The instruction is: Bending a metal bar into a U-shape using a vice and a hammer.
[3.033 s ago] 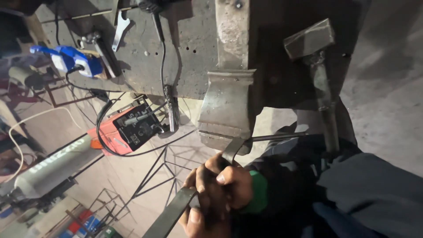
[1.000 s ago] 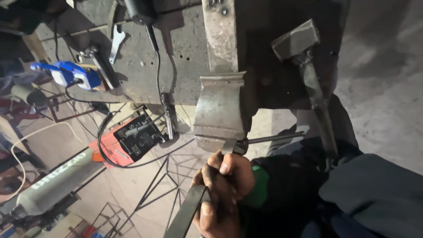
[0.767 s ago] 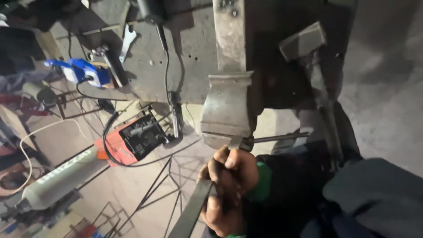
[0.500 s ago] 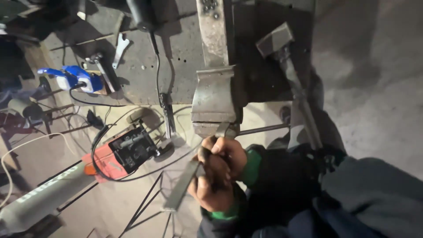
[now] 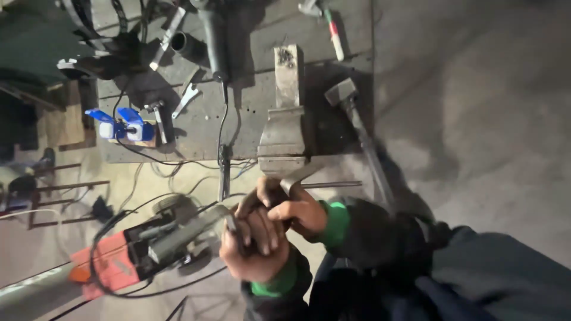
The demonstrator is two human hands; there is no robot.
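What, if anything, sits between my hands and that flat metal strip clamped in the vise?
Nothing visible. Both the left hand and right hand already wrap the flat metal strip just below the vise.

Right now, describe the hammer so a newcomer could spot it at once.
Start at the grey workbench, then the vise at its front edge. The hammer lies just right of it, with a blocky head and a long handle running toward the person, unlike the small wrench further left.
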